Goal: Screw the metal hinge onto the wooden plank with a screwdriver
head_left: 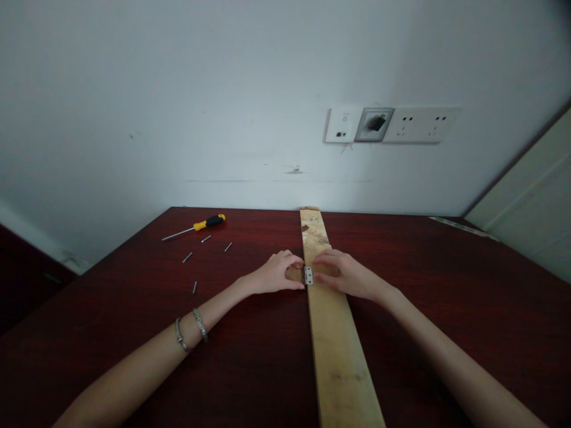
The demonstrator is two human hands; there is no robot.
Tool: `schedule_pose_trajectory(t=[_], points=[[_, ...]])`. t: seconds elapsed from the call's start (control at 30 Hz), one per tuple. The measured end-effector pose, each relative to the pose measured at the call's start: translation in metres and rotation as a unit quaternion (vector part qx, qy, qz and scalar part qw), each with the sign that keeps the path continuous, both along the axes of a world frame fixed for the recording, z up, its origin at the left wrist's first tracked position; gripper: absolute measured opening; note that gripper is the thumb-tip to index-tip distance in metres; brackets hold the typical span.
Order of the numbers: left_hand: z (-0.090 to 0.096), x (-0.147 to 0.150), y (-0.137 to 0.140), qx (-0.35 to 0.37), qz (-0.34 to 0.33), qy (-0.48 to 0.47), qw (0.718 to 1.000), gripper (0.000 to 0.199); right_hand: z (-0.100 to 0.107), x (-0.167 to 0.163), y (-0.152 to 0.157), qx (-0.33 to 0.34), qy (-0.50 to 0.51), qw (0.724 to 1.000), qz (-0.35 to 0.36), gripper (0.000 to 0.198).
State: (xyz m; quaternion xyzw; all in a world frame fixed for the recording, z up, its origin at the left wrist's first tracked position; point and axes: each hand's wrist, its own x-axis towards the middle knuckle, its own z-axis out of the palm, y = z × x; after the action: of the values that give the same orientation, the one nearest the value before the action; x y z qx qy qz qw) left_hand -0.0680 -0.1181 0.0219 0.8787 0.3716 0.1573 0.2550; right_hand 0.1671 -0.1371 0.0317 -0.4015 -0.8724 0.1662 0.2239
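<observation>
A small silver hinge [309,275] with screw holes lies at the left edge of a long pale wooden board [341,356]. My left hand [279,272] curves in from the left, thumb and forefinger closed at the hinge's upper and lower ends. Between those fingers shows a brown, rough-looking patch that I cannot make out. From the right, my right hand [350,274] rests over the board, its fingertips bent toward the hinge's right side and slightly blurred. Both hands appear to hold the hinge against the board.
On the dark red table [250,368], to the left, lie a yellow-and-black screwdriver [200,226] and several loose screws [187,257]. Behind stands a white wall with sockets [414,125]. A thin pale strip [464,227] lies at the back right.
</observation>
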Motion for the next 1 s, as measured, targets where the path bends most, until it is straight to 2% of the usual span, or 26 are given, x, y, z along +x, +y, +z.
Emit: schedule_pose_trajectory(t=[0.13, 0.3, 0.57, 0.73, 0.87, 1.0], points=[[0.005, -0.002, 0.001, 0.002, -0.004, -0.015, 1.0, 0.052, 0.003, 0.008, 0.003, 0.018, 0.036, 0.999, -0.027, 0.023], [0.019, -0.009, 0.005, 0.024, 0.022, -0.036, 0.999, 0.049, 0.011, 0.017, 0.006, 0.029, 0.04, 0.998, -0.044, 0.024], [0.06, -0.04, 0.019, 0.128, 0.095, -0.076, 0.984, 0.033, 0.04, 0.03, 0.001, 0.062, 0.052, 0.995, -0.066, 0.025], [0.087, -0.056, 0.019, 0.18, 0.116, -0.106, 0.971, 0.024, 0.046, 0.028, -0.002, 0.075, 0.056, 0.993, -0.066, 0.025], [0.103, -0.064, 0.011, 0.19, 0.14, -0.117, 0.965, 0.021, 0.048, 0.022, -0.005, 0.07, 0.052, 0.995, -0.051, 0.026], [0.107, -0.081, 0.008, 0.166, 0.155, -0.094, 0.969, 0.02, 0.047, 0.019, -0.007, 0.071, 0.055, 0.995, -0.043, 0.027]])
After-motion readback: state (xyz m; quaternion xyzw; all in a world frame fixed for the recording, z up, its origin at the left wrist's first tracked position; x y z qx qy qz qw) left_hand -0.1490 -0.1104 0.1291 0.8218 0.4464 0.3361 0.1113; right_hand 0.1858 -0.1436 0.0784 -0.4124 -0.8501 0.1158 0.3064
